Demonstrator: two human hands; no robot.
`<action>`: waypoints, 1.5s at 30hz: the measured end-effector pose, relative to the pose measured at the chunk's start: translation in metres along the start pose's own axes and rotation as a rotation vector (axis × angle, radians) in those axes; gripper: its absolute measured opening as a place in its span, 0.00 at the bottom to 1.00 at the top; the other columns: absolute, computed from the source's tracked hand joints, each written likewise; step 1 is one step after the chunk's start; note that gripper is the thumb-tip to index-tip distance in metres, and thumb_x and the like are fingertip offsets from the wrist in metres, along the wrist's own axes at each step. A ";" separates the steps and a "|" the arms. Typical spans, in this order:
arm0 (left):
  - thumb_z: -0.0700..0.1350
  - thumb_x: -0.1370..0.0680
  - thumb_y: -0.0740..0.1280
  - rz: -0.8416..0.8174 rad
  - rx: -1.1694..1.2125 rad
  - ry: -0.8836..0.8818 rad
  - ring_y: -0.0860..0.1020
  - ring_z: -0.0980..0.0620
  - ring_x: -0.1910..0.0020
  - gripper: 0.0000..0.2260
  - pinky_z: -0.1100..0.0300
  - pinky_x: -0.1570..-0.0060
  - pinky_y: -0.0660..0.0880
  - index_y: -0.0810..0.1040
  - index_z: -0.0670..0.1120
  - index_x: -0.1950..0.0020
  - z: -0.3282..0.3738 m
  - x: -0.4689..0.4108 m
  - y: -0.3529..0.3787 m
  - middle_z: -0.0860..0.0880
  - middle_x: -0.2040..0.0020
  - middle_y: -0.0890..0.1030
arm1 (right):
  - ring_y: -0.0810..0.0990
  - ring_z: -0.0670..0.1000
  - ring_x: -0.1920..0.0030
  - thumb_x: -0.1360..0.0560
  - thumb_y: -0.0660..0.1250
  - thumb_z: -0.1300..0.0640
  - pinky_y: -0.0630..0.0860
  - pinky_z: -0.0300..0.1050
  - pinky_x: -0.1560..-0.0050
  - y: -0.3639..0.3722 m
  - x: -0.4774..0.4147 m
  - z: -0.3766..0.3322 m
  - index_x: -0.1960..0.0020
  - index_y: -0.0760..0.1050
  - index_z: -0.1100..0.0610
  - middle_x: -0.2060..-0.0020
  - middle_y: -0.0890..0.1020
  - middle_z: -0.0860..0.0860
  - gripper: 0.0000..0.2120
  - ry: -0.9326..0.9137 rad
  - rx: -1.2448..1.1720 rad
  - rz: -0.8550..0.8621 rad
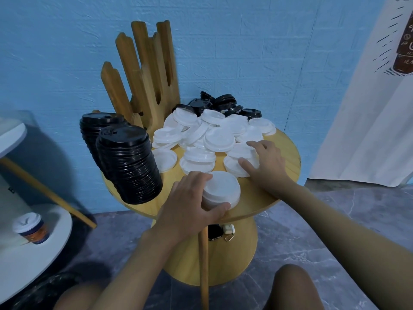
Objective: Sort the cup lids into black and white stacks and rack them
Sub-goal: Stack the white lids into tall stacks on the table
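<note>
**Table:** a round, light wooden table top (288, 162) on a drum-shaped wooden base is set against a blue textured wall (245, 52).

**Rack:** a wooden rack of tall upright slats (143, 74) is stood at the far left of the top; no lids are seen in it.

**Black lids, stacked:** two tall stacks of black plastic cup lids are placed at the left edge, the front stack (128, 164) leaning toward the viewer and the rear stack (96, 126) just behind it.

**Black lids, loose:** a small heap of loose black lids (223, 104) is left at the far edge, by the wall.

**White lids, loose:** a heap of loose white plastic lids (214, 135) is spread across the middle of the top.

**White lids, stacked:** a short stack of white lids (221, 189) is stood at the near edge.

**Left hand (192, 198):** it is wrapped round the short white stack, the thumb pressed to its near side and the fingers curled over its left rim.

**Right hand (266, 162):** it is laid over the right side of the white heap, with fingers spread apart; the thumb is rested on a flat white lid (234, 170).

**Surroundings:**
- a white round table (33, 253) with a lidded paper cup (31, 229);
- a cream printed curtain (368, 108);
- a grey marbled floor (312, 231).
</note>
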State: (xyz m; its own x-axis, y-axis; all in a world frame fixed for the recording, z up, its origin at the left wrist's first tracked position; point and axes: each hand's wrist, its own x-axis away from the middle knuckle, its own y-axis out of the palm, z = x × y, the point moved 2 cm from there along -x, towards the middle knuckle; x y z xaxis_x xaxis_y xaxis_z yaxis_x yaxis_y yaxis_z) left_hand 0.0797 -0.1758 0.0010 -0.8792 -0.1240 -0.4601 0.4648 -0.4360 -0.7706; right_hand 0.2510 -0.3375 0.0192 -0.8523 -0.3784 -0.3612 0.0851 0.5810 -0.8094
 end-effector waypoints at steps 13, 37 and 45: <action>0.71 0.30 0.62 -0.013 -0.032 -0.003 0.64 0.63 0.45 0.33 0.61 0.41 0.64 0.66 0.55 0.31 -0.003 0.000 0.001 0.59 0.37 0.70 | 0.73 0.49 0.55 0.31 0.72 0.37 0.68 0.56 0.42 0.009 -0.026 0.003 0.51 0.68 0.50 0.62 0.73 0.44 0.22 0.224 -0.237 0.014; 0.70 0.30 0.69 -0.039 0.044 -0.072 0.69 0.56 0.37 0.42 0.59 0.36 0.65 0.53 0.56 0.24 0.003 0.001 -0.004 0.57 0.33 0.70 | 0.70 0.39 0.36 0.34 0.74 0.40 0.68 0.45 0.35 -0.003 0.068 -0.034 0.45 0.78 0.43 0.39 0.76 0.40 0.19 -0.261 -0.531 -0.124; 0.67 0.27 0.67 -0.031 -0.051 -0.018 0.65 0.59 0.46 0.33 0.62 0.44 0.62 0.63 0.56 0.26 0.003 0.001 -0.005 0.54 0.37 0.72 | 0.61 0.43 0.34 0.31 0.62 0.32 0.57 0.52 0.32 -0.003 0.067 -0.036 0.43 0.75 0.36 0.34 0.72 0.37 0.19 -0.367 -0.281 -0.185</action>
State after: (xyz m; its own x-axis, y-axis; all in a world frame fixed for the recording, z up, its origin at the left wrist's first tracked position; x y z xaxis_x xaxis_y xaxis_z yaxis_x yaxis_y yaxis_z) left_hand 0.0761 -0.1770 0.0057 -0.8949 -0.1271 -0.4277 0.4413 -0.3940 -0.8062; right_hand 0.1746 -0.3386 0.0138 -0.5980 -0.6926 -0.4033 -0.2354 0.6328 -0.7377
